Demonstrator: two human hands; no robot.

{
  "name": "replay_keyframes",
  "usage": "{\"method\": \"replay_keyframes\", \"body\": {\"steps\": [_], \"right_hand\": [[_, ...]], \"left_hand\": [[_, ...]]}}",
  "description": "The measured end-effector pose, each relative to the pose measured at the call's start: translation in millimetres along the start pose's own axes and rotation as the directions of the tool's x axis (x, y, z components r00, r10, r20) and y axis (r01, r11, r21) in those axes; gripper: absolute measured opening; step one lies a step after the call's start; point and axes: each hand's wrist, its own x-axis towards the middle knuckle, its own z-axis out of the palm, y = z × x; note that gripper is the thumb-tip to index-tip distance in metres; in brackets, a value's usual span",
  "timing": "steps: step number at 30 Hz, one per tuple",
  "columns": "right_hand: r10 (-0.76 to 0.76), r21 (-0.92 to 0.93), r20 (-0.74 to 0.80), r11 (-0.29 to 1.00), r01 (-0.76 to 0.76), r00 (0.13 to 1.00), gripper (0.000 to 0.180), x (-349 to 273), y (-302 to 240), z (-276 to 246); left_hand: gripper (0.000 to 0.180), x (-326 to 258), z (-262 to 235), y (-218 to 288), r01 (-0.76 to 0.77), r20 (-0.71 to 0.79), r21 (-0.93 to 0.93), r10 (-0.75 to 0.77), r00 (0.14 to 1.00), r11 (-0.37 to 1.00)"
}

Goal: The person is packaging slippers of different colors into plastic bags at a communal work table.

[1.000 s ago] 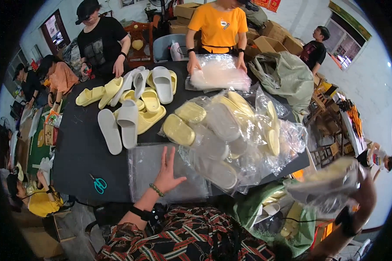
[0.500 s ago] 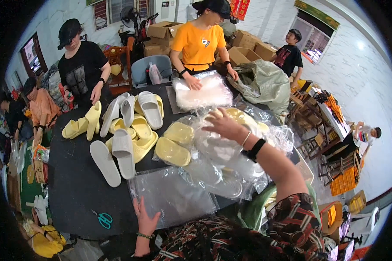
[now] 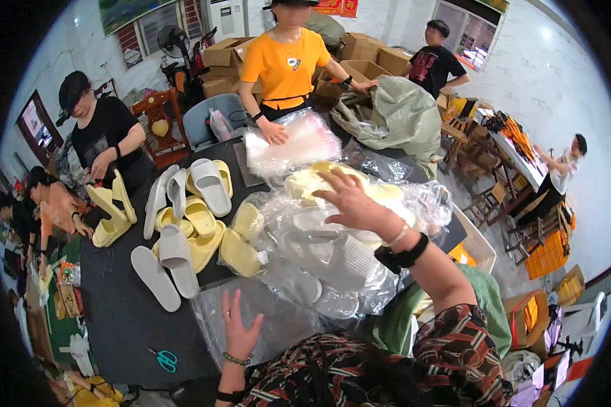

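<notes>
My right hand (image 3: 360,203), fingers spread, is over a pile of slippers in clear plastic bags (image 3: 326,261), some grey and some yellow. Whether its palm touches the bags I cannot tell. Close to my body, my left hand (image 3: 241,329) is held up with its fingers apart and nothing in it. Beside and beneath that hand lie flat clear plastic bags (image 3: 209,312). Loose grey slippers (image 3: 155,277) and yellow slippers (image 3: 200,217) lie in a cluster left of the pile.
Teal-handled scissors (image 3: 165,361) lie near the front edge of the black table (image 3: 122,298). Across it, a person in orange rests a hand on stacked clear bags (image 3: 295,146) beside a green sack (image 3: 394,122). Another person at left is by yellow slippers (image 3: 112,210). A white crate (image 3: 478,244) stands at right.
The view has shifted. My left hand has risen a little off the flat bags; my right hand stays over the pile. The person in orange now reaches toward the sack.
</notes>
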Motion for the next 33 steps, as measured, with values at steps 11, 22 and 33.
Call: {"method": "replay_keyframes", "body": {"steps": [11, 22, 33], "right_hand": [[0.42, 0.24, -0.053, 0.886, -0.396, 0.906, 0.072, -141.3, 36.1, -43.7], [0.229, 0.353, 0.097, 0.902, -0.249, 0.969, 0.115, -163.4, 15.7, 6.0], [0.225, 0.295, 0.235, 0.91, -0.29, 0.946, 0.118, -162.3, 16.4, 36.2]], "left_hand": [[0.058, 53.7, 45.7, 85.7, -0.272, -0.008, 0.133, 0.275, 0.961, 0.953], [0.05, 170.4, 52.3, 99.1, -0.353, -0.139, 0.209, 0.385, 0.913, 0.912], [0.039, 236.2, 83.9, 74.8, 0.021, 0.034, 0.194, -0.028, 0.999, 0.981]]}}
